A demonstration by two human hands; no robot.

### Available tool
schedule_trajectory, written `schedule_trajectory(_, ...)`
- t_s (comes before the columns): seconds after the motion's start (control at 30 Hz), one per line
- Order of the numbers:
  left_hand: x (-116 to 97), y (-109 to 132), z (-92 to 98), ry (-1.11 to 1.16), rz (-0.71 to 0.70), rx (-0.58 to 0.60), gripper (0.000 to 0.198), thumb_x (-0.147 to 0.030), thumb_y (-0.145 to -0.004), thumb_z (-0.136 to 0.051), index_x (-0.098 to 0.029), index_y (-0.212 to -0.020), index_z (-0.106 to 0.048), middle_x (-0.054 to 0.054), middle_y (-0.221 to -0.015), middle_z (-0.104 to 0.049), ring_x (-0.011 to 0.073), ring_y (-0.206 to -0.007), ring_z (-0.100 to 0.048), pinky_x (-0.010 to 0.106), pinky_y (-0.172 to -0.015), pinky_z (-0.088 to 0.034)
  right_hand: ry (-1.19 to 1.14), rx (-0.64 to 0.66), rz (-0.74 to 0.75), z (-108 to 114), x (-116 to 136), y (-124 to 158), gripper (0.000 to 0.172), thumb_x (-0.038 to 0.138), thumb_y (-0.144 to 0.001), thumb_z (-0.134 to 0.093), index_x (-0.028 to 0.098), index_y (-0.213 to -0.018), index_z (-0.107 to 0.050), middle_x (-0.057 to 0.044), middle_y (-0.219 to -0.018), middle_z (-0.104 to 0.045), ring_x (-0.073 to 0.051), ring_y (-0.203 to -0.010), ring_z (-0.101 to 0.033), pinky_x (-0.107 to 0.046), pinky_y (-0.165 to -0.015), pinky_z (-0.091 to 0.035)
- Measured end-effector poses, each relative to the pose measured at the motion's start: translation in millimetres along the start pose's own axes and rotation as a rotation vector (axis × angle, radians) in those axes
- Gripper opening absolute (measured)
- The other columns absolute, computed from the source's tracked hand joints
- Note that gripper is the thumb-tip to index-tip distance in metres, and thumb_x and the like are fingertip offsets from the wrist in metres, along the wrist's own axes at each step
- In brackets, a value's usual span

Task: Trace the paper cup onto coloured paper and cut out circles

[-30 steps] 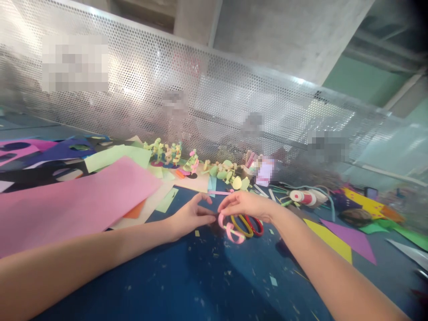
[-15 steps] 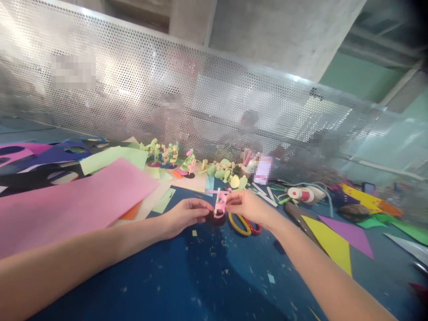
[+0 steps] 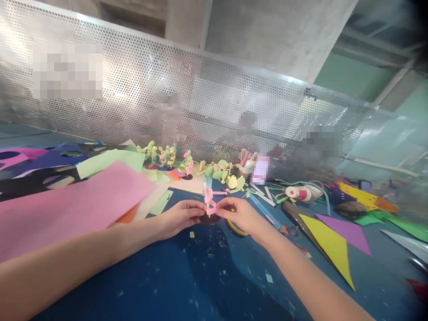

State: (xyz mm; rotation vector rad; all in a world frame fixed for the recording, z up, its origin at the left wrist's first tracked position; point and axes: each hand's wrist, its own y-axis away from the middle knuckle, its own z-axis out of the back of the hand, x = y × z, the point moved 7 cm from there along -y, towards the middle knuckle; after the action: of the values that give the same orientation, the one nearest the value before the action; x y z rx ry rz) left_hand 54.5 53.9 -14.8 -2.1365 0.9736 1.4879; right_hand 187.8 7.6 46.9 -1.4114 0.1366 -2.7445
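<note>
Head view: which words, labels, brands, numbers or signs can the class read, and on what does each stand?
No readable text.
Phone-like panel: pixelated, unreadable.
Red-and-white cylinder: any lettering too blurred to read.
Pink paper curl: no lettering visible.

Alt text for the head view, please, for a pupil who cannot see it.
A person's right hand pinches a curled pink strip over a dark disc at a blue table, the left hand beside it. A pink sheet lies left; small figures stand behind.
</note>
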Motion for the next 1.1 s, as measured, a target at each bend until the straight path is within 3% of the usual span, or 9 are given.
schedule_trajectory(0.37, -5.0, 2.6, -5.1, 0.020, -0.001, 0.001, 0.018, -0.023, -0.059, -0.079, -0.014, -0.072, -0.069, 0.001, -0.072, -0.067, 0.0103, -0.071, -0.060, 0.020, -0.070, -0.044, -0.041, 0.010, -0.003, -6.9, -0.1, 1.8, 0.019, 0.035, -0.071, -0.068, 0.017, -0.076, -0.065, -0.001, -0.075, -0.065, -0.015, -0.072, -0.056, -0.026, -0.070, -0.043)
schedule_trajectory(0.7, -4.0, 1.4, -3.3, 0.007, -0.011, 0.008, 0.012, -0.022, -0.064, -0.075, -0.014, -0.071, -0.070, 0.002, -0.074, -0.067, 0.0108, -0.072, -0.061, 0.021, -0.072, -0.045, -0.068, 0.043, -0.024, -10.4, -1.3, 5.3, 0.023, 0.036, -0.071, -0.069, 0.017, -0.083, -0.067, -0.002, -0.081, -0.067, -0.017, -0.076, -0.059, -0.028, -0.073, -0.044)
schedule_trajectory(0.9, -0.8, -1.3, -0.8, 0.006, -0.001, 0.026, 0.008, -0.019, -0.068, -0.071, -0.014, -0.074, -0.070, 0.002, -0.074, -0.067, 0.0104, -0.071, -0.060, 0.021, -0.072, -0.044, -0.039, 0.036, -0.039, -12.7, 1.3, 7.2, 0.022, 0.039, -0.071, -0.068, 0.016, -0.073, -0.066, -0.001, -0.073, -0.063, -0.017, -0.071, -0.056, -0.028, -0.070, -0.041)
schedule_trajectory(1.1, -6.1, 2.8, -9.1, 0.028, -0.004, 0.071, 0.015, -0.014, -0.064, -0.073, -0.014, -0.079, -0.071, 0.001, -0.073, -0.066, 0.0081, -0.069, -0.057, 0.019, -0.070, -0.042, -0.058, 0.010, -0.056, -12.8, 3.6, 5.9, 0.021, 0.036, -0.073, -0.065, 0.015, -0.079, -0.066, -0.002, -0.076, -0.065, -0.016, -0.071, -0.057, -0.028, -0.070, -0.042)
